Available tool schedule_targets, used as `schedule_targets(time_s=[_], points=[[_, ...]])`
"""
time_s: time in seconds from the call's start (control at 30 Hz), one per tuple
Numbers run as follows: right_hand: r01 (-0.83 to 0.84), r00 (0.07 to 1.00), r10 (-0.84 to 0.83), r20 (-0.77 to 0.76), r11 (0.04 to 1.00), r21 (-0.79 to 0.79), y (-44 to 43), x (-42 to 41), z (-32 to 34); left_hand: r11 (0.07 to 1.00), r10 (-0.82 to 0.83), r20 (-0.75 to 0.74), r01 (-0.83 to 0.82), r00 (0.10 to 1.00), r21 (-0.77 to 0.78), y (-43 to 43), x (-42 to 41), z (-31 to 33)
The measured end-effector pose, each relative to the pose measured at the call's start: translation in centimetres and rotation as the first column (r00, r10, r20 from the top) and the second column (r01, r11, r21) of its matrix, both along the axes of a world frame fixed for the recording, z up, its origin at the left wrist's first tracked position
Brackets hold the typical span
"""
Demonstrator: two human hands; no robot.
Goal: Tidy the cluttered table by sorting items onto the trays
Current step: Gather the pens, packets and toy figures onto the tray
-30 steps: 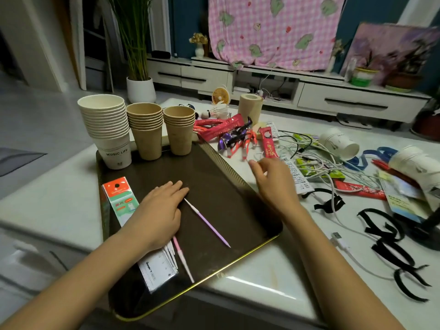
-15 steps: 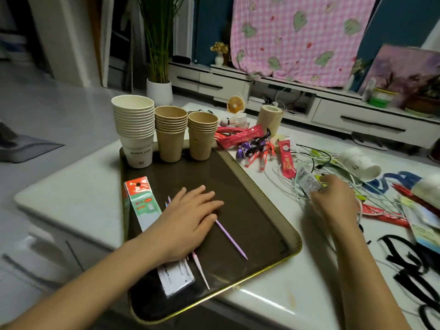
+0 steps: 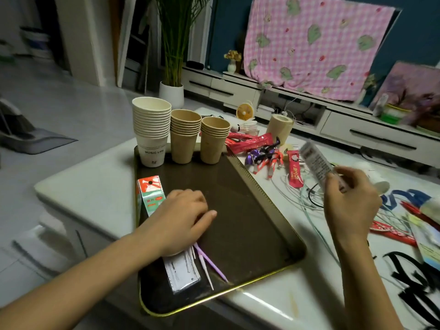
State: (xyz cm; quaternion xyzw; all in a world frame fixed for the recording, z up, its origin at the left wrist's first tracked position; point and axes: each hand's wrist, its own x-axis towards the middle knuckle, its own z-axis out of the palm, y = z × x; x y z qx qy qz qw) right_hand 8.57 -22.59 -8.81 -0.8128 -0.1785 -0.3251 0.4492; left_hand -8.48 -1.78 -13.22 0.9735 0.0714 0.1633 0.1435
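Item: flat white printed sachet (image 3: 315, 160), pinched in the curled fingers of the right hand (image 3: 350, 203) above the table clutter, long axis slanting up-left toward the dark gold-rimmed rectangular tray (image 3: 250, 198), where the left hand (image 3: 183, 220) rests loose-fingered.

- dark brown tray (image 3: 238, 222) with gold rim
- white cups (image 3: 151, 134), tan cups (image 3: 184, 139)
- pink checked cloth (image 3: 316, 48) with green patches
- red sachet (image 3: 294, 173)
- white packet (image 3: 315, 161), dark print
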Motion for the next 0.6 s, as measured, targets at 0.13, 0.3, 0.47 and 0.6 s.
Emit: schedule_targets(time_s=[0.13,0.3,0.47,0.6], points=[[-0.382,0.924,0.379,-0.051,0.921,-0.076,3.2,-3.6,-0.8,0.887,0.376,0.373,-0.213,0.849,-0.409,1.1,0.7,0.9],[-0.483,0.824,0.566,-0.018,0.685,-0.545,8.7,-8.5,-1.3,0.716,0.637,0.432,-0.283,0.639,-0.638,1.5,0.6,1.8],[-0.602,0.659,0.712,-0.241,0.307,-0.738,12.0,-11.4,-2.2,0.701,0.64,0.397,-0.288,0.658,-0.652,1.9,0.7,0.9],[-0.891,0.436,0.728,-0.529,0.266,-0.369,10.9,-9.4,-1.6,0.776,0.496,0.324,-0.243,0.806,-0.582,1.8,0.7,0.4]])
